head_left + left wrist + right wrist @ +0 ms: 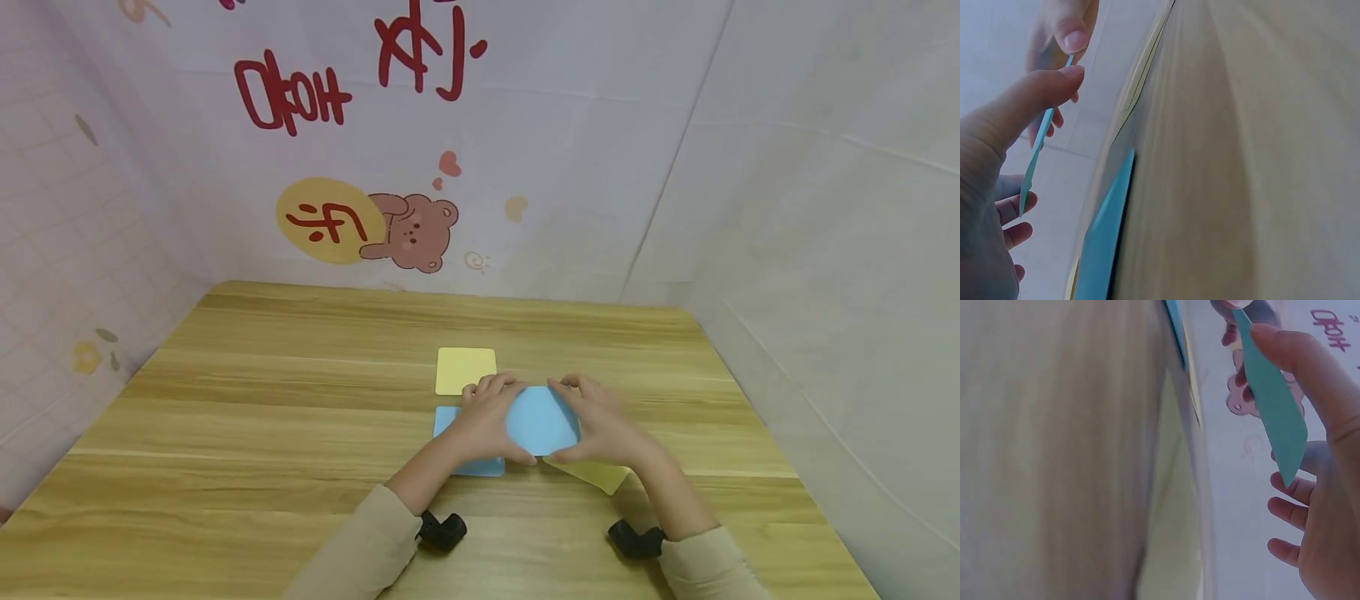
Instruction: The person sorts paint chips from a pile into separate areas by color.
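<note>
Sleeves and two black wrist mounts (442, 531) at 6 o'clock. Left hand (483, 421) and right hand (600, 425) both pinch one blue sheet (542, 419), thumbs against fingers at opposite edges, sheet lifted off wooden surface (262, 400). Judged thin, light, floppy, easily creased; hold by edges. Count: blue sheets two, second (444, 421) flat at 9 o'clock; yellow sheets two, one (596, 473) under right hand, one (466, 369) at 12 o'clock. Printed bear backdrop (412, 229) farthest.
</note>
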### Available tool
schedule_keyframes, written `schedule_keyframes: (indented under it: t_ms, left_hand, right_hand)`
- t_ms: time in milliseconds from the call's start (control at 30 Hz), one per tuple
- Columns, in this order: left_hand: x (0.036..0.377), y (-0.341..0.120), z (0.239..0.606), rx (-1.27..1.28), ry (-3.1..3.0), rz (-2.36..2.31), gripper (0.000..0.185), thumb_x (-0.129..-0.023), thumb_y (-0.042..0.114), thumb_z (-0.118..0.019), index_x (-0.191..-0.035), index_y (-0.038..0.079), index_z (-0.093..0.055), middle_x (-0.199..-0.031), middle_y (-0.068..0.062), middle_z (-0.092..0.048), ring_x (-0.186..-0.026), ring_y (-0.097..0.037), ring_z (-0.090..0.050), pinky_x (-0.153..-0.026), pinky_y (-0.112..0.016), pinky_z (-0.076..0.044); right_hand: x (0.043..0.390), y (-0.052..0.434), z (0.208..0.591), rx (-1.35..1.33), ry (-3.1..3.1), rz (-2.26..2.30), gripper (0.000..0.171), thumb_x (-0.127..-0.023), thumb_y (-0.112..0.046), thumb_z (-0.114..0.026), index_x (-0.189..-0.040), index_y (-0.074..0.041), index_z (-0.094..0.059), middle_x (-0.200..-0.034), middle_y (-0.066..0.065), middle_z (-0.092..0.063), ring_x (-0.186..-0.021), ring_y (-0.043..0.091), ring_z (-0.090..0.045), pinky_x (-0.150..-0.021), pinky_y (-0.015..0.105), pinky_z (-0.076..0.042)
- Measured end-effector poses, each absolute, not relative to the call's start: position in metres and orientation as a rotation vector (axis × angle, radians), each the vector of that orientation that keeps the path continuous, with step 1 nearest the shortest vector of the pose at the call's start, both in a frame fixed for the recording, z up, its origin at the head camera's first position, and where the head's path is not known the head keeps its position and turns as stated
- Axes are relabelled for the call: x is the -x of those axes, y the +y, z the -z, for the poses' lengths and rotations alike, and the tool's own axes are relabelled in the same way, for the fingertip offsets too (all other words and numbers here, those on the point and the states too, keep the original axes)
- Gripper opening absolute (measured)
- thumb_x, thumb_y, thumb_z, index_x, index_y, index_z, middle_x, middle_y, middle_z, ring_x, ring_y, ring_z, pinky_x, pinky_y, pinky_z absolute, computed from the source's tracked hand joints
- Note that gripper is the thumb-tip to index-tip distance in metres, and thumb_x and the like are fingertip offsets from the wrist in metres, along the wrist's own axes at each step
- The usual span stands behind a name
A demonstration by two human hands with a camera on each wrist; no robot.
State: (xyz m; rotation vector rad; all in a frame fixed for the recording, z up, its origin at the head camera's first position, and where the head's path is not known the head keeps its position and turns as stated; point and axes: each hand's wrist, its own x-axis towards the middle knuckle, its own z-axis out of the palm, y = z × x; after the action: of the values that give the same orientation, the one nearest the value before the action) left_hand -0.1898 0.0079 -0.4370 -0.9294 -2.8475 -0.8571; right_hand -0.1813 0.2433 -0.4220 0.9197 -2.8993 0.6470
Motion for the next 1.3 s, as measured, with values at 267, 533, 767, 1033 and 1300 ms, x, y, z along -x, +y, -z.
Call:
schedule_keyframes:
  t_ms: [267, 533, 767, 1033, 1300]
  left_hand:
    - [0.183, -0.023, 0.437, 0.96, -2.869, 0.866, 0.106, -0.057, 0.054, -0.087, -0.141, 0.007, -0.044, -0.139, -0.01, -0.039, -0.128, -0.031, -0.031, -0.094, -0.056, -0.024]
    - [0.177, -0.051, 0.436, 0.981, -2.875, 0.849, 0.106, -0.057, 0.055, -0.087, -0.141, 0.006, -0.044, -0.136, -0.009, -0.042, -0.126, -0.033, -0.033, -0.092, -0.058, -0.024]
    - [0.174, -0.068, 0.441, 0.962, -2.937, 0.818, 0.106, -0.057, 0.056, -0.086, -0.142, 0.009, -0.044, -0.137, -0.009, -0.042, -0.125, -0.032, -0.034, -0.094, -0.057, -0.023]
    - [0.171, -0.083, 0.445, 0.933, -2.978, 0.805, 0.105, -0.059, 0.055, -0.085, -0.143, 0.007, -0.044, -0.138, -0.01, -0.042, -0.129, -0.034, -0.032, -0.095, -0.056, -0.022]
    - [0.172, -0.089, 0.448, 0.916, -2.99, 0.764, 0.103, -0.06, 0.055, -0.085, -0.142, 0.006, -0.045, -0.138, -0.009, -0.043, -0.128, -0.035, -0.033, -0.094, -0.055, -0.024]
  right_hand:
    - [0.18, 0.217, 0.433, -0.97, -2.903, -0.731, 0.106, -0.063, -0.053, -0.084, -0.145, -0.004, -0.04, -0.135, 0.01, -0.037, -0.122, 0.032, -0.032, -0.094, 0.057, -0.027]
    - [0.175, 0.192, 0.442, -0.957, -2.918, -0.791, 0.107, -0.062, -0.065, -0.079, -0.145, -0.008, -0.041, -0.135, 0.005, -0.036, -0.123, 0.026, -0.032, -0.095, 0.049, -0.029]
    - [0.172, 0.172, 0.445, -0.984, -2.933, -0.772, 0.107, -0.064, -0.064, -0.078, -0.146, -0.007, -0.039, -0.136, 0.008, -0.036, -0.126, 0.027, -0.03, -0.098, 0.047, -0.027]
    - [0.174, 0.154, 0.45, -0.981, -2.988, -0.674, 0.106, -0.067, -0.062, -0.077, -0.148, -0.008, -0.035, -0.139, 0.008, -0.036, -0.129, 0.029, -0.03, -0.102, 0.051, -0.022]
    - [0.175, 0.148, 0.453, -1.015, -2.995, -0.645, 0.106, -0.069, -0.063, -0.075, -0.147, -0.005, -0.035, -0.138, 0.01, -0.037, -0.129, 0.033, -0.03, -0.103, 0.054, -0.022]
